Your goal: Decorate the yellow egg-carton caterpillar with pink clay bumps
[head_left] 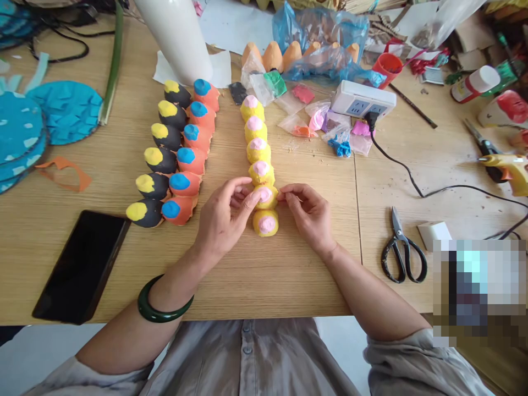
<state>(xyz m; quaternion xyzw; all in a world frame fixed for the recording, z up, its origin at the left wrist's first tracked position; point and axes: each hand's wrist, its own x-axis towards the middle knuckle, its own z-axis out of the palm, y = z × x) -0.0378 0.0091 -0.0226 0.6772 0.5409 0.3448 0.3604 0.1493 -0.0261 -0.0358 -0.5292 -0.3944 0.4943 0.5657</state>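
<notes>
One black phone (82, 269) lies on the left. Beside it are six black bumps with yellow tips (170, 137), then six orange bumps with blue tips (198, 160). In the middle, six yellow bumps with pink tops (259, 156) make one long row. To the right, one white power strip (363, 94) has one black plug (372, 117) in it. One pair of scissors (398, 236) and one yellow glue gun (501, 160) lie farther right.

The table (301, 280) is light brown wood. A big white cylinder (175, 41) is at the back, left of a crumpled blue bag (317, 33). Small bags of bright clay (317, 118) lie in front of that. Pale floor (342, 352) shows under the near edge.

The left hand (223, 213) is by the second yellow bump from the near end. Its thumb and pointing finger are a bit apart, and the thumb touches the bump. The right hand (309, 214) is across from it, fingers bent, tips by the bump's right edge. I cannot tell if they pinch it.
</notes>
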